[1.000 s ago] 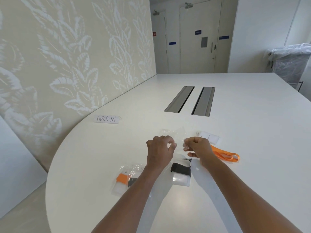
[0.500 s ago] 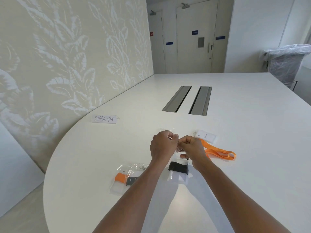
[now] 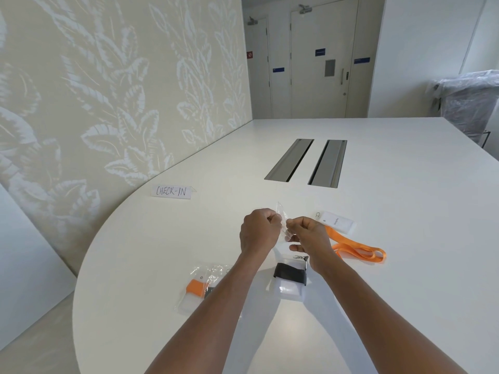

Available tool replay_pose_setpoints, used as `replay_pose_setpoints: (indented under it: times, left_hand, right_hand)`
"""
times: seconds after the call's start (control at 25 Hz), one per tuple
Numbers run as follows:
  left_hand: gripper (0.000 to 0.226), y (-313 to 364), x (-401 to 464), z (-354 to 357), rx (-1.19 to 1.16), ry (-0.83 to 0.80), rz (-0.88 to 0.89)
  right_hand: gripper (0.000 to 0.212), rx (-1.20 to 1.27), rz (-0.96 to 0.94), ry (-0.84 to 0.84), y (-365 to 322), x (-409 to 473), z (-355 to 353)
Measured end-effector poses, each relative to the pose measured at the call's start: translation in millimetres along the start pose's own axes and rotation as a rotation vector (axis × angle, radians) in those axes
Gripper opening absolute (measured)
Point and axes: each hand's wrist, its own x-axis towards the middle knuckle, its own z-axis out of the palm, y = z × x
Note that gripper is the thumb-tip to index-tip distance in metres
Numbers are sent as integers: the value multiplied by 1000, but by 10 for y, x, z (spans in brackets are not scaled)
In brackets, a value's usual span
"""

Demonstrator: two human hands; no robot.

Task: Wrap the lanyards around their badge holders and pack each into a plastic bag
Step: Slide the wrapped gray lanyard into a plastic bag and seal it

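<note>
Clear plastic is what you have now: a thin plastic bag (image 3: 283,221) held up off the white table (image 3: 405,238), pinched between both hands. Your left hand (image 3: 259,230) is curled almost into a fist, with its fingertips nipping one side of the bag. Your right hand (image 3: 310,236) is curled too and nips the other side.

It looks like you are trying to open the bag's mouth. Rub the two thin layers against each other until they slip apart, then pull them gently so the bag does not tear.

Right under your hands, on the near side, lies the badge holder with the black lanyard (image 3: 290,275) wrapped around it. That one looks ready to go in. Slide it in flat, with the metal clip tucked down so it does not catch.

To the near left sits a packed bag (image 3: 205,286) with orange inside. To the right, the orange lanyard (image 3: 356,248) lies loose beside its white badge holder (image 3: 337,221), not wrapped yet.
</note>
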Motion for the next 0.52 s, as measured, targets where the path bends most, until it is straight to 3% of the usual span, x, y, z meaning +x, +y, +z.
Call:
replay_pose_setpoints:
  times: [0.2, 0.52]
  left_hand:
    - [17, 4, -6, 7, 48, -6, 16]
    - [19, -67, -12, -87, 169, 65, 22]
  right_hand:
    - [7, -170, -108, -21, -21, 17, -16]
    - [7, -248, -123, 176, -10, 34, -68]
